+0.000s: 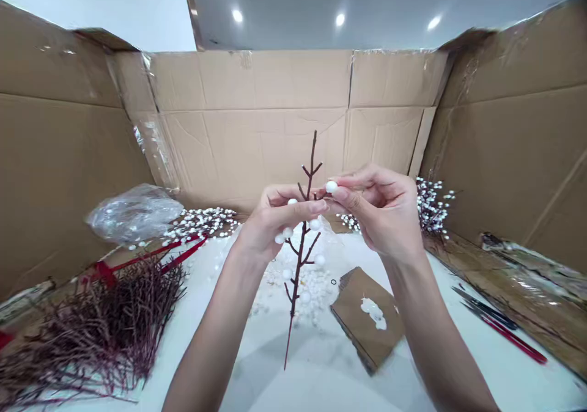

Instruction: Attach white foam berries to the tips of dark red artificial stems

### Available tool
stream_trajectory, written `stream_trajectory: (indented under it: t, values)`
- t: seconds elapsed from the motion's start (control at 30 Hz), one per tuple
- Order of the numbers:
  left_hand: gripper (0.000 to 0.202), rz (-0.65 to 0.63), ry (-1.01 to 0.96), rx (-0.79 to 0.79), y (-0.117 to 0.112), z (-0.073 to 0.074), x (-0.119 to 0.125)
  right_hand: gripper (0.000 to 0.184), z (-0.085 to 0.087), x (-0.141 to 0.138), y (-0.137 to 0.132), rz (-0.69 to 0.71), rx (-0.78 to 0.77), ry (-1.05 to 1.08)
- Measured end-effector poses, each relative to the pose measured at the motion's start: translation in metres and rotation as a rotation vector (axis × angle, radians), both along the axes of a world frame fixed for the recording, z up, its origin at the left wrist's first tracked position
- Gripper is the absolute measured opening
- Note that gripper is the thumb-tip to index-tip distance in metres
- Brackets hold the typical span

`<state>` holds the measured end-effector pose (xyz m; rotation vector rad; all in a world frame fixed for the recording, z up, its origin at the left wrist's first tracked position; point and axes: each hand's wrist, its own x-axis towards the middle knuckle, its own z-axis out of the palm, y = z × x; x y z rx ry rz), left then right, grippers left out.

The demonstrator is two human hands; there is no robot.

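Observation:
A brown artificial twig [300,259] with short side shoots stands nearly upright in front of me. My left hand [279,216] is closed around its upper part, thumb and fingers pinching it. Several white balls sit by the left hand on the twig's shoots. Between the thumb and forefinger of my right hand [383,207] is a small white ball [331,186], close to a side shoot on the twig's right. Whether the ball touches that shoot's tip I cannot tell. Loose white balls [312,296] lie on the table behind the twig.
A cardboard piece [367,320] bears a white glue-like blob [373,313]. Bare twigs [105,326] are heaped left, near a clear plastic bag [135,213]. White-berried sprigs [433,207] lie at the back right. Tweezers-like tools [502,326] rest on the right. Cardboard walls [257,131] enclose the table.

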<state>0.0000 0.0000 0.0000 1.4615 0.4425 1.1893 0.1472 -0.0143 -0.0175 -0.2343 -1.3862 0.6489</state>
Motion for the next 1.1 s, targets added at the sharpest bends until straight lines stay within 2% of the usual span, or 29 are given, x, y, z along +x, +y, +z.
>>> stream_trajectory:
  t: [0.63,0.87,1.1]
  values:
    - [0.009,-0.015,0.053,0.01,0.0002,0.0003,-0.002,0.012,-0.001,0.0047,-0.0005,-0.033,0.046,-0.053]
    - [0.011,-0.016,0.045,0.018,-0.0002,0.0017,-0.002,0.011,-0.0023,0.0052,0.0023,0.022,0.048,-0.08]
    - [0.012,-0.033,0.042,0.056,0.0009,0.0012,-0.0037,0.009,-0.0007,0.0044,-0.0006,-0.031,0.06,-0.108]
